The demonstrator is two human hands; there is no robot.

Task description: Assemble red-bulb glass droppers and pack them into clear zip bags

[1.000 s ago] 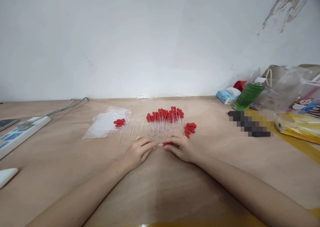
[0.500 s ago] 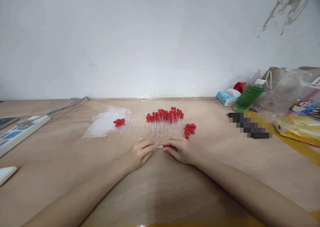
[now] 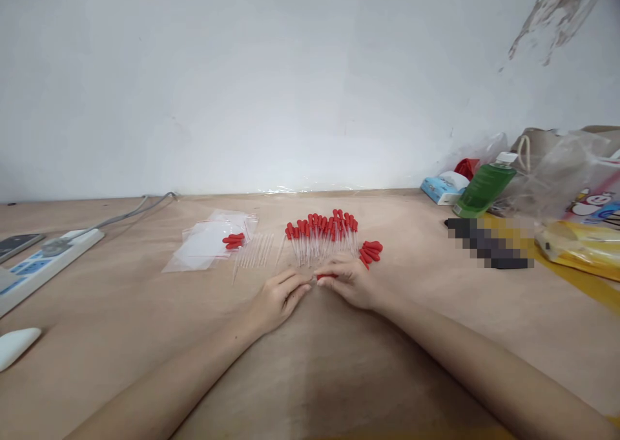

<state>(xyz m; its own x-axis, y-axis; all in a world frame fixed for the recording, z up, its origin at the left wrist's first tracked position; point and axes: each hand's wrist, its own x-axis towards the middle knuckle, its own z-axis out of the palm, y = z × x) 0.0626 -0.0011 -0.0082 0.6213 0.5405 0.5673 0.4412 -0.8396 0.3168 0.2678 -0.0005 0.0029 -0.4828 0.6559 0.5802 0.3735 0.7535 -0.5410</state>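
Left hand: our left hand (image 3: 285, 298) has its fingers pinched together on a clear tube (image 3: 314, 279); only a short piece shows in the narrow gap between our hands.
Right hand: our right hand (image 3: 351, 283) has thumb and fingers closed on a red bulb (image 3: 327, 276), mostly covered by them.
Bulb and tube: they meet low over the worktop (image 3: 145, 336), in front of us; we cannot tell how far the tube sits inside.
Capped droppers: just beyond our hands we see a fanned row of droppers (image 3: 322, 238), red ends toward the wall.
Bare tubes: loose clear tubes (image 3: 259, 251) lie side by side, left of the droppers.
Spare bulbs: one red cluster (image 3: 371, 251) lies near our right hand; a smaller red group (image 3: 233, 240) rests on the plastic bags (image 3: 196, 246) at left.
Right edge: a green bottle (image 3: 485, 185) leans beside a blue tissue pack (image 3: 440, 191).
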